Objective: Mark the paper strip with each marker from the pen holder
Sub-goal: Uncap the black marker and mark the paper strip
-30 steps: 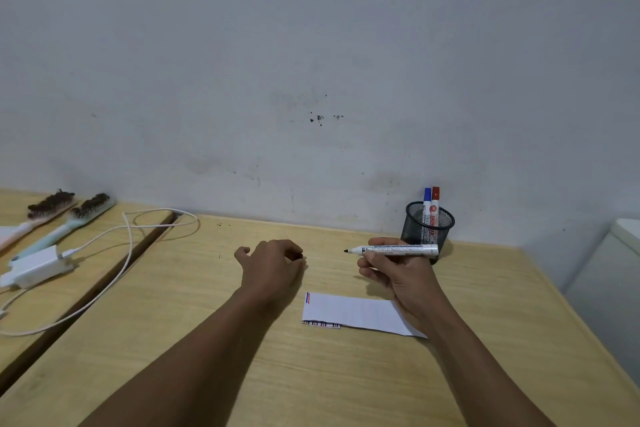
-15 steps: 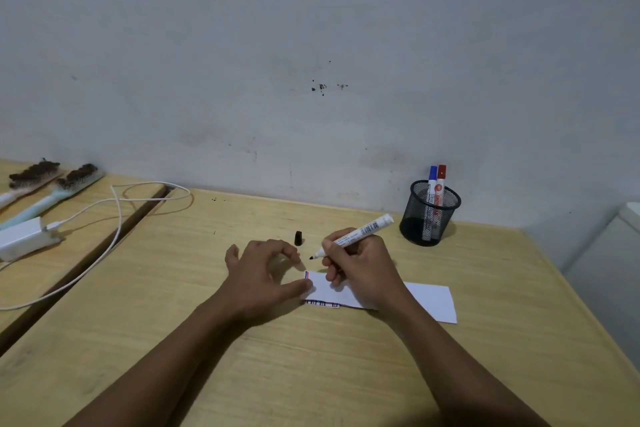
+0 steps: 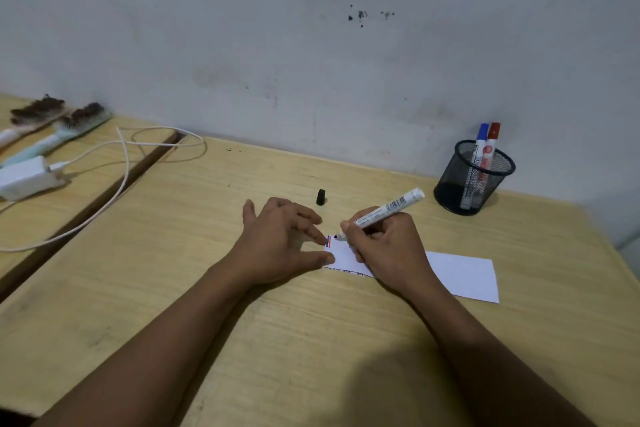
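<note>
On the tabletop [image 3: 346,340] right in front of you lies the white paper strip [image 3: 464,276], flat, its long side running left to right, its left end tucked between your two hands. That end already carries short blue and red marks [image 3: 329,241] near its upper corner. Your right hand [image 3: 388,250] rests on the middle of the strip with its fingers closed around the uncapped black marker [image 3: 384,210] — a writing grip, the white barrel slanting up and to the right, the dark tip down at the paper just beside the coloured marks. Whether the tip actually touches the sheet you cannot tell from this angle. Your left hand [image 3: 280,243] holds nothing; its fingers are loosely spread, with the thumb and forefinger pressing on the strip's left edge to pin it flat.

Just beyond your left hand, the marker's black cap [image 3: 321,197] stands by itself on the wood. Further back and to the right, near the wall, the black mesh pen holder [image 3: 472,180] stands upright with two markers in it — a blue-capped marker [image 3: 481,140] and a red-capped marker [image 3: 491,146], side by side.

Far to your left, across a dark gap in the surface, sit a white charger [image 3: 26,178] with its looping cable [image 3: 124,163] and two brushes [image 3: 59,125].
</note>
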Action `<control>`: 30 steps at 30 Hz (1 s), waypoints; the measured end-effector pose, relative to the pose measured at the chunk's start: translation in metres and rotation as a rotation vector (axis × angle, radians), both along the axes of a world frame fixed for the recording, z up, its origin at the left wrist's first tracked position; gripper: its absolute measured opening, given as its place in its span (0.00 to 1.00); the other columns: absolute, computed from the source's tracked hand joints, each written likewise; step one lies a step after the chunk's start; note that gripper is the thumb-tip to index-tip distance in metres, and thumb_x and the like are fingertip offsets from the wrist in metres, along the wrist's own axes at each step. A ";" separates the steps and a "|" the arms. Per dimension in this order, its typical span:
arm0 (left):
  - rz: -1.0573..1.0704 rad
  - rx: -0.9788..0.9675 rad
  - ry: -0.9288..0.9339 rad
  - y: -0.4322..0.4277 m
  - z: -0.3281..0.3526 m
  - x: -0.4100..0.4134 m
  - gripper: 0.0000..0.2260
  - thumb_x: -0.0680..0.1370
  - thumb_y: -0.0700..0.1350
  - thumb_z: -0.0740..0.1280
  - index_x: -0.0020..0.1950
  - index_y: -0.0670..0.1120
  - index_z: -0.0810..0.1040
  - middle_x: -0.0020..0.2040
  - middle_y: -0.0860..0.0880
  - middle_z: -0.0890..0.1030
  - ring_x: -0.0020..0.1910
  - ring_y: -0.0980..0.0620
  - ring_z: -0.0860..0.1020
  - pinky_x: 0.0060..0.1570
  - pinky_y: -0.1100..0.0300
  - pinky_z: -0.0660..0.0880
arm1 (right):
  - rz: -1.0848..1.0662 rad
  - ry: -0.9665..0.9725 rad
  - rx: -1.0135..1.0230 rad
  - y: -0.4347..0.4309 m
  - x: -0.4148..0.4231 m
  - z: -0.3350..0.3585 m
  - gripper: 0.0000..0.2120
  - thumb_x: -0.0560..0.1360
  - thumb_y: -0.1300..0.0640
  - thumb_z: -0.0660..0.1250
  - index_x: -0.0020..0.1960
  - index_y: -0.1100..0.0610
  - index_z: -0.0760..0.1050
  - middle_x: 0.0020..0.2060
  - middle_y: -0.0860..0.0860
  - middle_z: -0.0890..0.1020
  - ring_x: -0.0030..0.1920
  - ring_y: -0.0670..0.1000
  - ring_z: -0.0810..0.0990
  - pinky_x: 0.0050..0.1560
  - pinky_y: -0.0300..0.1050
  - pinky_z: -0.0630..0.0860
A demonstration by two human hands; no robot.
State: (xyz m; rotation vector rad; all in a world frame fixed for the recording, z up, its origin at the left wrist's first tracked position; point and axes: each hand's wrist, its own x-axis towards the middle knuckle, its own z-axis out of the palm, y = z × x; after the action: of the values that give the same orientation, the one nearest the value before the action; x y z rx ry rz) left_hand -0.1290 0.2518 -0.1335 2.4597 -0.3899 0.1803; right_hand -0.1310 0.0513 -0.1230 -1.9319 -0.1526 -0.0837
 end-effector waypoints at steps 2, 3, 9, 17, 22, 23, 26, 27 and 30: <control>-0.003 0.006 0.012 0.000 0.001 0.000 0.12 0.61 0.68 0.72 0.40 0.65 0.81 0.56 0.68 0.77 0.64 0.62 0.65 0.72 0.34 0.45 | 0.001 -0.006 -0.010 0.001 0.000 0.000 0.07 0.76 0.56 0.73 0.43 0.59 0.82 0.28 0.48 0.82 0.27 0.46 0.79 0.36 0.50 0.81; -0.006 0.009 0.013 0.000 0.000 0.000 0.10 0.62 0.67 0.74 0.39 0.66 0.80 0.56 0.68 0.77 0.63 0.63 0.65 0.71 0.33 0.45 | 0.001 -0.009 -0.018 0.001 0.000 0.000 0.06 0.76 0.56 0.72 0.43 0.59 0.82 0.29 0.47 0.82 0.28 0.45 0.79 0.36 0.50 0.81; 0.013 -0.013 0.013 -0.002 -0.002 0.001 0.16 0.58 0.71 0.68 0.38 0.66 0.81 0.56 0.67 0.78 0.63 0.62 0.65 0.71 0.31 0.46 | -0.021 0.007 -0.030 0.003 -0.001 -0.002 0.06 0.76 0.54 0.73 0.44 0.56 0.83 0.32 0.49 0.83 0.30 0.46 0.81 0.38 0.52 0.82; 0.000 -0.006 0.006 -0.001 -0.003 0.002 0.13 0.60 0.69 0.71 0.39 0.65 0.81 0.56 0.67 0.78 0.61 0.64 0.64 0.71 0.31 0.45 | -0.025 0.004 -0.120 0.003 0.002 -0.002 0.07 0.76 0.52 0.72 0.46 0.56 0.83 0.34 0.50 0.85 0.32 0.46 0.83 0.41 0.52 0.83; 0.005 0.003 0.011 0.000 -0.004 0.003 0.13 0.61 0.68 0.72 0.40 0.65 0.82 0.56 0.67 0.78 0.62 0.64 0.64 0.71 0.32 0.44 | -0.041 0.005 -0.122 0.004 0.001 -0.004 0.06 0.76 0.51 0.72 0.47 0.54 0.83 0.36 0.49 0.85 0.34 0.46 0.83 0.41 0.48 0.83; 0.005 -0.001 0.015 0.000 -0.004 0.002 0.12 0.61 0.67 0.73 0.40 0.64 0.82 0.57 0.67 0.78 0.63 0.63 0.64 0.71 0.32 0.44 | -0.043 0.005 -0.119 0.004 0.001 -0.004 0.06 0.76 0.52 0.72 0.46 0.54 0.83 0.35 0.49 0.85 0.33 0.46 0.83 0.40 0.47 0.83; 0.008 -0.007 0.016 -0.001 -0.003 0.002 0.14 0.60 0.68 0.72 0.40 0.64 0.82 0.56 0.67 0.78 0.63 0.63 0.64 0.72 0.33 0.43 | -0.039 -0.006 -0.136 0.003 0.002 -0.005 0.06 0.76 0.52 0.72 0.46 0.54 0.83 0.34 0.47 0.84 0.34 0.44 0.82 0.38 0.43 0.81; 0.011 -0.008 0.016 -0.001 -0.003 0.001 0.15 0.59 0.69 0.71 0.40 0.64 0.82 0.56 0.67 0.78 0.62 0.64 0.64 0.72 0.33 0.43 | -0.038 -0.007 -0.145 0.003 0.002 -0.006 0.06 0.76 0.51 0.72 0.46 0.54 0.83 0.35 0.46 0.84 0.35 0.44 0.82 0.38 0.41 0.80; 0.011 -0.014 0.021 -0.001 -0.002 0.001 0.14 0.58 0.69 0.70 0.39 0.64 0.82 0.56 0.68 0.77 0.62 0.65 0.63 0.72 0.33 0.43 | -0.033 -0.004 -0.155 0.002 0.004 -0.006 0.06 0.76 0.51 0.72 0.45 0.53 0.83 0.37 0.46 0.85 0.39 0.43 0.83 0.41 0.42 0.82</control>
State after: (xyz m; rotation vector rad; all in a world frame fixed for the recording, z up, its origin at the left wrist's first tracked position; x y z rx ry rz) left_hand -0.1283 0.2505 -0.1354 2.4487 -0.3650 0.1606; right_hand -0.1274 0.0534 -0.1289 -2.0895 -0.1328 -0.0999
